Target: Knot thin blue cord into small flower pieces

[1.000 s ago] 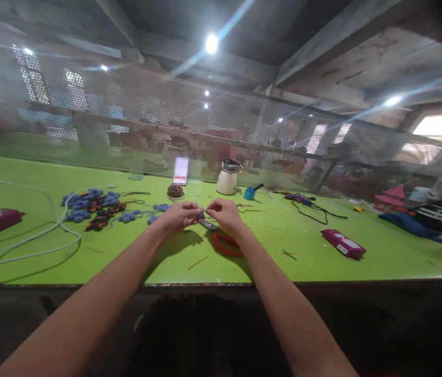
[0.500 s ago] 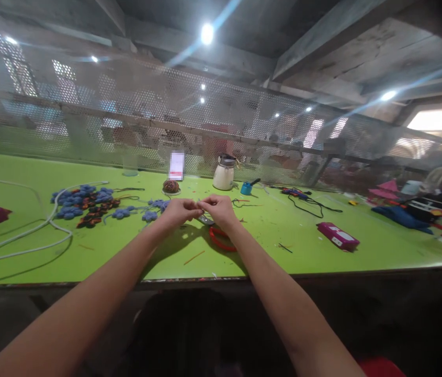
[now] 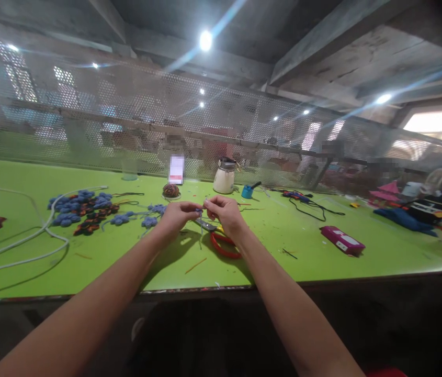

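Observation:
My left hand [image 3: 177,214] and my right hand [image 3: 223,211] meet over the green table [image 3: 315,251], fingertips pinched together on a small blue piece with a thin wire [image 3: 200,211] between them. It is too small to name exactly. Just below the hands lie scissors with red handles [image 3: 223,245]. A heap of blue and dark knotted flower pieces [image 3: 83,207] lies to the left, with a few more blue ones [image 3: 152,214] close to my left hand.
A white cable [image 3: 20,243] loops at the left. At the back stand a phone [image 3: 176,169], a ball of cord [image 3: 171,190], a white jar [image 3: 224,178] and a blue cup [image 3: 248,191]. A magenta box [image 3: 342,241] lies right, a black cord [image 3: 315,207] behind it. Perforated metal screen behind.
Both hands stay pinched together on the small piece, with only slight shifts of the fingers. The view itself has drifted a little.

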A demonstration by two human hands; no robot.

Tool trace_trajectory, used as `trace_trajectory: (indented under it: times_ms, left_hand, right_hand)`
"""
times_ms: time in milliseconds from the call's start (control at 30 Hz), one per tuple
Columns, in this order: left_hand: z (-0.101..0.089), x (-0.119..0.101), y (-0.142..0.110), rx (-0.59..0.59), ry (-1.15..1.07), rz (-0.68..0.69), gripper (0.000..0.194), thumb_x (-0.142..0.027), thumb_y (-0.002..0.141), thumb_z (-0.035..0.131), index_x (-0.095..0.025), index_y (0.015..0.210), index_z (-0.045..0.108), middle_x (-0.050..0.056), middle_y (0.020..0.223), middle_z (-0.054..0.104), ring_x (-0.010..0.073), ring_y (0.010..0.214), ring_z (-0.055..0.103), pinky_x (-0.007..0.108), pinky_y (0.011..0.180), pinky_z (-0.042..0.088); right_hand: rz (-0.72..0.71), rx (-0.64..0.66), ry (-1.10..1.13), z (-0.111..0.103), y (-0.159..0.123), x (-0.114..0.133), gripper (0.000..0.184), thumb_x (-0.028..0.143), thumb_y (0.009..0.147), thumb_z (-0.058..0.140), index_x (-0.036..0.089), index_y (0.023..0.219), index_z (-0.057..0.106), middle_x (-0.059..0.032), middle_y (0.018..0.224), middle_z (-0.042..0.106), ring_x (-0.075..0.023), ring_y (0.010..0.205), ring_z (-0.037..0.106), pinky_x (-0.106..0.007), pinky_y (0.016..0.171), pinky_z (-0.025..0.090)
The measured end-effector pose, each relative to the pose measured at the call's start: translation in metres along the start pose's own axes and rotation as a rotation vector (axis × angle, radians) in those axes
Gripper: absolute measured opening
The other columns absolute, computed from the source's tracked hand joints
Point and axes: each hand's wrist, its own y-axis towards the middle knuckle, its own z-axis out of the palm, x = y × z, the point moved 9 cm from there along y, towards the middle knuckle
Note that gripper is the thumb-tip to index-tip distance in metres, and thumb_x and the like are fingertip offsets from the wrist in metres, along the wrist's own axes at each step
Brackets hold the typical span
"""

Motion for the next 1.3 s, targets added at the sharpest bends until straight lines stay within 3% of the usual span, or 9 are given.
trace_trajectory:
  times_ms: [133,300,467,700,1067,1300]
  left_hand:
    - [0.003,-0.001,-0.003,0.013,-0.039,-0.031,0.022,-0.015,0.053,0.076,-0.012,0.075,0.071,0.006,0.069,0.069,0.0152,0.067,0.06,0.031,0.074,0.044]
    - [0.013,0.002,-0.007,0.107,-0.287,-0.145,0.022,-0.006,0.054,0.072,-0.01,0.075,0.07,0.007,0.07,0.068,0.0149,0.073,0.062,0.027,0.077,0.046]
    - [0.018,0.003,-0.008,0.158,-0.432,-0.215,0.014,-0.01,0.068,0.06,-0.009,0.076,0.072,0.011,0.081,0.069,0.0152,0.078,0.061,0.023,0.071,0.048]
    - [0.01,0.009,-0.007,0.069,-0.329,-0.224,0.013,-0.004,0.063,0.068,-0.008,0.074,0.072,0.011,0.076,0.07,0.0141,0.075,0.062,0.022,0.071,0.048]
    - [0.011,0.013,-0.009,0.056,-0.239,-0.237,0.009,-0.002,0.061,0.067,-0.009,0.067,0.07,0.01,0.07,0.069,0.0148,0.07,0.062,0.027,0.072,0.049]
    - [0.007,0.014,-0.004,0.098,-0.39,-0.232,0.009,-0.017,0.07,0.067,-0.011,0.077,0.07,0.012,0.087,0.069,0.0161,0.08,0.062,0.026,0.072,0.051]
  right_hand:
    - [0.007,0.018,0.025,0.002,-0.001,0.001,0.026,0.036,0.06,0.072,0.014,0.06,0.059,0.0039,0.046,0.05,-0.006,0.041,0.038,-0.022,0.044,0.029]
    - [0.02,-0.018,-0.017,-0.001,0.0,0.002,0.026,0.036,0.06,0.072,0.014,0.059,0.059,0.0039,0.045,0.049,-0.0061,0.04,0.037,-0.022,0.042,0.028]
    - [0.024,-0.038,-0.055,-0.002,0.0,0.0,0.024,0.035,0.061,0.07,0.014,0.06,0.059,0.0031,0.047,0.052,-0.006,0.04,0.037,-0.022,0.041,0.028]
    - [0.008,-0.043,-0.097,-0.004,0.001,-0.001,0.023,0.035,0.062,0.068,0.014,0.059,0.058,0.004,0.045,0.05,-0.0063,0.04,0.037,-0.022,0.042,0.028]
    - [-0.001,-0.032,-0.073,-0.003,0.002,-0.004,0.025,0.035,0.061,0.067,0.016,0.055,0.053,0.006,0.042,0.043,-0.0054,0.039,0.034,-0.021,0.041,0.026]
    - [0.195,-0.128,-0.106,-0.022,0.008,-0.027,0.024,0.036,0.069,0.063,0.013,0.072,0.062,-0.0014,0.06,0.058,-0.0076,0.043,0.048,-0.02,0.038,0.032]
